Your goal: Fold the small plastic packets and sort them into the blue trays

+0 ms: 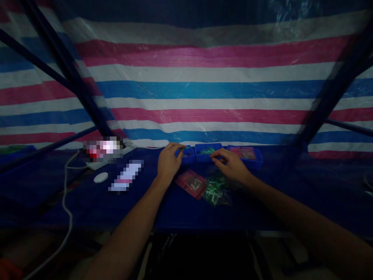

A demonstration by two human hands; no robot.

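My left hand (169,162) is at the left blue bin (190,158), its fingers curled together over the bin's near side. What those fingers hold, if anything, is too dark to make out. Close to the front of the middle blue bin (199,158), which has green pieces in it, my right hand (230,165) has thumb and fingertips pinched together. Any small thing in that pinch cannot be made out. Below the hands lie a red plastic packet (190,183) with small pale parts and a clear bag of green pieces (216,188).
A right blue bin (256,162) holds red packets. On the blue tabletop (186,217) at left are a round white object (100,177), a blurred-out phone-like shape (126,175) and a power strip (99,163) with a white cable (68,210). Striped sheeting (204,89) hangs behind.
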